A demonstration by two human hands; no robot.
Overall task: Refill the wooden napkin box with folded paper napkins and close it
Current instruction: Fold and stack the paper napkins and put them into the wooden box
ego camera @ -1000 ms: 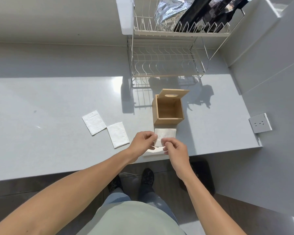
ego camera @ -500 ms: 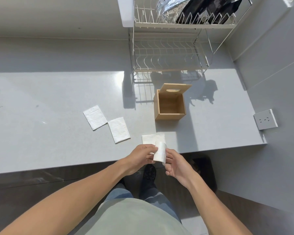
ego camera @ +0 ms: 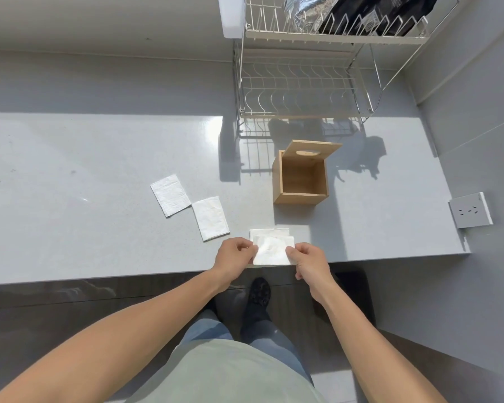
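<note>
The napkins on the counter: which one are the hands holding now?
The napkin at the counter's near edge, in front of the wooden box. The left hand and right hand pinch its sides. The two napkins further left lie untouched.

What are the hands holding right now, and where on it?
Both hold one white folded paper napkin: left hand pinches its left edge, right hand its right edge, above the grey counter.

Hard sunlight falls across my counter (ego camera: 70,170), with a glare patch at its middle and a shaded band along the back. The wire rack (ego camera: 300,91) throws crisp dark shadows forward. Focus is sharp; wide-angle bending curves the edges.
</note>
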